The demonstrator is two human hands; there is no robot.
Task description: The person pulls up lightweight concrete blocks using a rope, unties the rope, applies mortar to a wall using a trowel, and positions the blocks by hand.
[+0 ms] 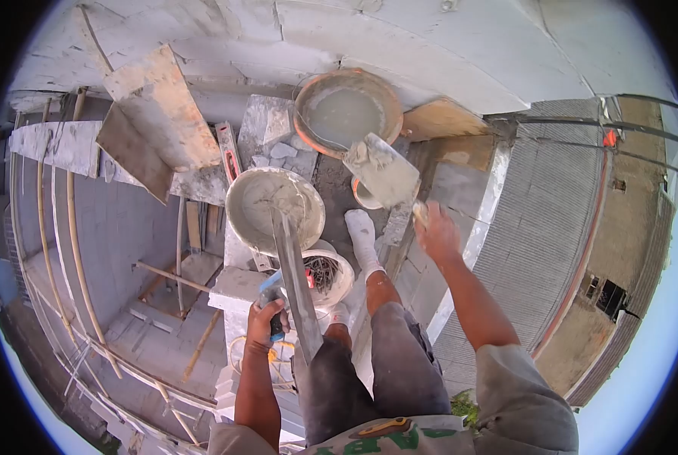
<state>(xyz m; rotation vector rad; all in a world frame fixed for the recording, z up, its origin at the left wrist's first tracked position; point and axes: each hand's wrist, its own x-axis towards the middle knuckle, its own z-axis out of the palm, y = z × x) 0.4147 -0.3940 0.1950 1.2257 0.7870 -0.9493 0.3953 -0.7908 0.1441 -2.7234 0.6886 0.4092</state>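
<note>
My left hand [267, 320] is closed around the blue handle of a plastering trowel [296, 280]. Its long, narrow metal blade points up to the rim of a bucket of wet mortar [249, 227]. On the right, my right hand [438, 233] grips the handle of a mortar trowel [399, 178]. Grey mortar lies on that trowel's broad blade, which partly covers a small orange bucket [360, 199]. Behind the blade stands a wide orange-rimmed basin of cloudy water [393, 114]. Below the mortar bucket is a white bucket [344, 287] with many nails or metal pieces.
My feet, in white socks [362, 233], stand on a narrow ledge. A red spirit level [229, 152] and mortar-stained boards [160, 114] lie at left. Bamboo poles [88, 265] edge a drop there. A corrugated roof [536, 205] lies to the right; a block wall [430, 45] rises ahead.
</note>
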